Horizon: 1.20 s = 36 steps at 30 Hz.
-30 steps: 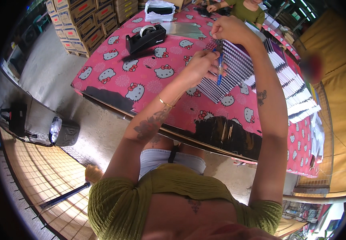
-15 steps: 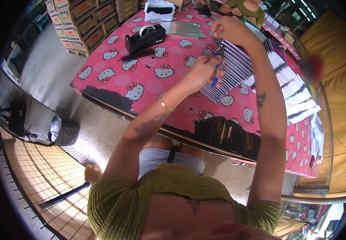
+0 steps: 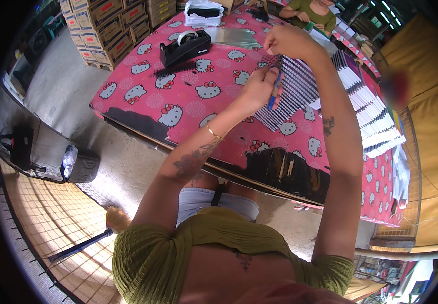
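My left hand point(image 3: 260, 90) is closed round blue-handled pliers point(image 3: 274, 96), whose dark jaws point away from me at the top edge of a stack of spiral-bound notebooks point(image 3: 296, 91). Rows of black coils over white show along this stack, which lies slanted on the table. Above its far corner, my right hand point(image 3: 291, 41) is bent over with thumb and fingertips pinched together, close to the plier jaws. Whatever those fingertips pinch is too small to make out.
A pink patterned cloth point(image 3: 143, 114) covers the table. A black tape dispenser point(image 3: 186, 48), clear sheets point(image 3: 231, 37) and a white bin point(image 3: 204, 14) stand at the far left. More bound notebooks point(image 3: 373, 119) lie to the right. Another person point(image 3: 313, 15) works across the table.
My right hand has shifted slightly left and down, with its fingertips nearer the plier jaws. The left hand has moved very little and keeps the pliers.
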Tool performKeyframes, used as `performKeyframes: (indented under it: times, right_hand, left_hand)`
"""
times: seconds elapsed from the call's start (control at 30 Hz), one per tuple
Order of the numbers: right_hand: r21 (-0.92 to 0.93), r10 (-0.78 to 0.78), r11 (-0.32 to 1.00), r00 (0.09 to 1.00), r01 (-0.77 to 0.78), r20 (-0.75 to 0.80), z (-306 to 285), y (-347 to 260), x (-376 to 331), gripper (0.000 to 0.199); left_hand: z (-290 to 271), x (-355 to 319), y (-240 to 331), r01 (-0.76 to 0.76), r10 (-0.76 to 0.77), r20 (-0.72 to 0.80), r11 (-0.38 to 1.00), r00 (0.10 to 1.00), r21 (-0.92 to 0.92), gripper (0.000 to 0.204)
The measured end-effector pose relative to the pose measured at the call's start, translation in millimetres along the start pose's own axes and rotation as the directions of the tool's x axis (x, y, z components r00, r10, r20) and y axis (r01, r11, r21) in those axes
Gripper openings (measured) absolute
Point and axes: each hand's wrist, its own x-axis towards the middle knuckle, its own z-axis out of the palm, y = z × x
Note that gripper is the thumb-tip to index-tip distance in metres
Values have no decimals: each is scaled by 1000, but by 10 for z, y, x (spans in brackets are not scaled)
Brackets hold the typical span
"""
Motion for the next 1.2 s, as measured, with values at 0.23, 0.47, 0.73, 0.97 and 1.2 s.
performKeyframes:
  times: [0.23,0.47,0.73,0.97,1.2]
  right_hand:
    - [106,-50,991,974,75,-220,148,141,107,21]
    - [-243,125,966,984,-91,127,43,-219,43,23]
    - [-157,70,985,998,-67,9,163,46,41,26]
    - [-254,65,966,994,-41,87,174,-30,114,26]
    - [-287,51,958,994,-22,93,226,61,130,26]
  left_hand:
    - [27,-120,-76,17,-17,-17,1000,1000,1,37]
    - [-26,-47,-98,22,-27,-96,998,995,-58,37]
    - [9,-107,-110,16,-15,-28,999,999,38,32]
    - [-13,-66,-107,67,-73,-97,996,993,-63,32]
    - [-57,-91,-212,23,-21,-41,998,999,52,34]
